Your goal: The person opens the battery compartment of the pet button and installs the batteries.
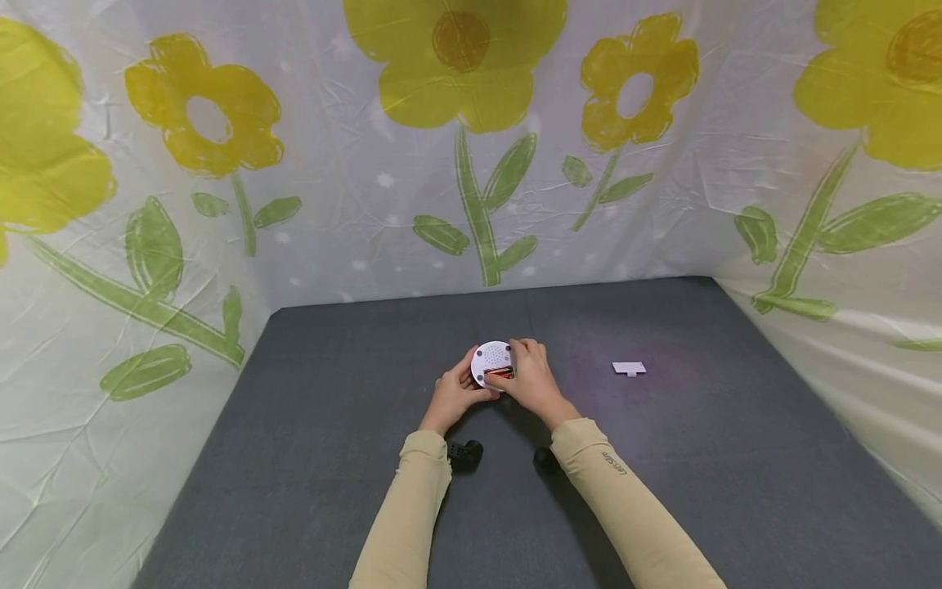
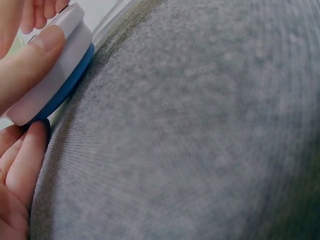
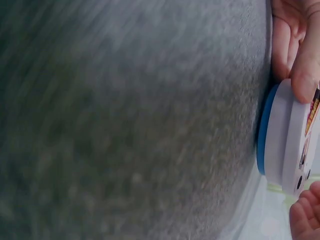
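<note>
both hands, the left hand (image 1: 452, 391) and the right hand (image 1: 531, 380), grip with curled fingers the small round white device (image 1: 491, 362) just above the grey counter (image 1: 662, 458), which looks light, stiff and smooth, best held by its rim.

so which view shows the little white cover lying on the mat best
The head view. The white cover lies flat on the grey mat, to the right of both hands, untouched and fully visible. Neither wrist view shows it; they show only close-ups of the round white device in the fingers against blurred mat.
</note>
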Demonstrator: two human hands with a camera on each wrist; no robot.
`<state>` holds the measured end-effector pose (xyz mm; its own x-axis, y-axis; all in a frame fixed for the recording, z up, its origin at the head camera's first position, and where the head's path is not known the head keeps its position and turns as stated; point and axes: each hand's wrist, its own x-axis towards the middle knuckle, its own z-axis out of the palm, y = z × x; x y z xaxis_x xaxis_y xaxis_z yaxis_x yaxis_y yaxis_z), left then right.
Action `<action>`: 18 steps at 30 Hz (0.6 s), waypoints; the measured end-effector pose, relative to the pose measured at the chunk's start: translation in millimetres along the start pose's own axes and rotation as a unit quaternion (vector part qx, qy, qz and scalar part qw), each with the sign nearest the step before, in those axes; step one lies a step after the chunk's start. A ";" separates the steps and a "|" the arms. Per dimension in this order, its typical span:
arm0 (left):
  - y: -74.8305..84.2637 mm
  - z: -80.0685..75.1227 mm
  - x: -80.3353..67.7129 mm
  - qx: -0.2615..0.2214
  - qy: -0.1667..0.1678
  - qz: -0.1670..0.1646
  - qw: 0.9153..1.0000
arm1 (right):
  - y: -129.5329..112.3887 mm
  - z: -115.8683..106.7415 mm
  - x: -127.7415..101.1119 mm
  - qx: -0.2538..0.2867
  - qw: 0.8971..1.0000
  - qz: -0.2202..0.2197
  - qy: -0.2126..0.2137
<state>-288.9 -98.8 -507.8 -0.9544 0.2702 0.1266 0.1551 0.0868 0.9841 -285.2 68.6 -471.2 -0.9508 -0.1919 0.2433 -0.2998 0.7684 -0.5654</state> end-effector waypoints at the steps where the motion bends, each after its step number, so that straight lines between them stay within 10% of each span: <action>1: -2.0 0.3 0.6 0.006 0.003 -0.001 1.000 | -0.3 0.9 0.1 -0.001 1.000 0.006 0.001; 18: -4.1 0.1 0.2 0.014 0.008 0.003 1.000 | -11.5 5.6 8.3 0.076 0.991 0.107 0.010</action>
<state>-289.7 -99.0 -511.8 -0.9571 0.2562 0.1350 0.1680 0.1114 0.9795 -290.1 54.8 -467.1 -0.9925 -0.0214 0.1200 -0.1016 0.6887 -0.7179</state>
